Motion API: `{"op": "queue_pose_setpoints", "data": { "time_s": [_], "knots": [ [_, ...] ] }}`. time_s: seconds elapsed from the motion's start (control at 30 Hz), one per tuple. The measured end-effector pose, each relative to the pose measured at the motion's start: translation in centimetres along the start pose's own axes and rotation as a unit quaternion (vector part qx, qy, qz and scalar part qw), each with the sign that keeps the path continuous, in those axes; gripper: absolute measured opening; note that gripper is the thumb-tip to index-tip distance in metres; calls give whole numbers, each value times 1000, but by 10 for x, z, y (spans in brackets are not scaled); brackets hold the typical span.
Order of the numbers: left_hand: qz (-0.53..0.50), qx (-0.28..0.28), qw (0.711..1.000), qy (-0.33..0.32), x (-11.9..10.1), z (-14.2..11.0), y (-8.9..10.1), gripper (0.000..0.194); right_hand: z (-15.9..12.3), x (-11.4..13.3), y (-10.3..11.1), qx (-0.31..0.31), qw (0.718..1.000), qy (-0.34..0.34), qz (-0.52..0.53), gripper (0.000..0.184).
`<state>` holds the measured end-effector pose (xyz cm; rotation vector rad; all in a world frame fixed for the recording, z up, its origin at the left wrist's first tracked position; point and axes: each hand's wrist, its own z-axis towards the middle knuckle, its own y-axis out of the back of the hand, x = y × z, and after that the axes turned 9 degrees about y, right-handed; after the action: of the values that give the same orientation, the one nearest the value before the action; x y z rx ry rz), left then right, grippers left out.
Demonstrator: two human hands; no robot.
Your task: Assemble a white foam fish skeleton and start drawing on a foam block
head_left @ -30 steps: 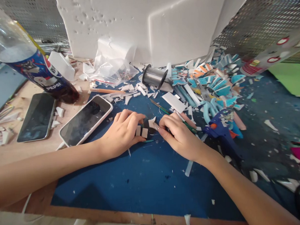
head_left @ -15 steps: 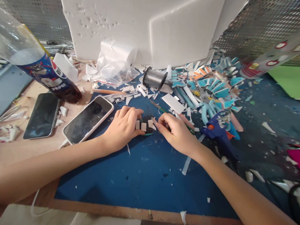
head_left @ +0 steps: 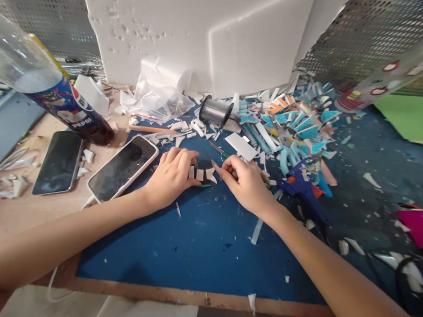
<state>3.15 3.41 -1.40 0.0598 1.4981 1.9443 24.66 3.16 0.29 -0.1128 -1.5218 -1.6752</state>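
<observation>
My left hand (head_left: 173, 173) rests on the blue mat, its thumb and fingers curled around a small segmented piece. White blocks (head_left: 200, 175) show in a row on a dark strip just beyond the fingertips. At the right end of that row sits a white tail-shaped piece (head_left: 211, 175). A thin green item (head_left: 204, 185) lies along the near side, by the left thumb. My right hand (head_left: 244, 180) is closed in a pinch just right of the tail-shaped piece. Whatever its fingers hold is too small and hidden to make out.
Two phones (head_left: 122, 168) and a Pepsi bottle (head_left: 69, 106) stand left. Behind are a plastic bag (head_left: 160, 97) and a black spool (head_left: 215, 112). A blue glue gun (head_left: 304, 187), pliers (head_left: 282, 132) and heaped blue and white scraps (head_left: 297, 119) lie right. A white foam board (head_left: 192, 33) rises behind.
My right fingertips have drawn slightly away from the white tail-shaped piece, which now shows more fully at the row's end. My left hand keeps its grip. The whole view has shifted slightly.
</observation>
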Motion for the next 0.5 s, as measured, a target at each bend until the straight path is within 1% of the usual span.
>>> {"op": "queue_pose_setpoints", "data": {
  "time_s": [0.1, 0.23, 0.5],
  "knots": [
    [0, 2, 1000, 7, 0, 1, -1, 49, -1, -2, -1, -3, 1000, 3, -16, 23],
    [0, 7, 1000, 9, 1, 1, -1, 50, -1, -4, -3, -10, 999, 8, -32, 22],
    [-6, 12, 1000, 8, 1, 2, -2, 45, -2, -9, -5, -7, 998, 25, -48, 21]
  ]
}}
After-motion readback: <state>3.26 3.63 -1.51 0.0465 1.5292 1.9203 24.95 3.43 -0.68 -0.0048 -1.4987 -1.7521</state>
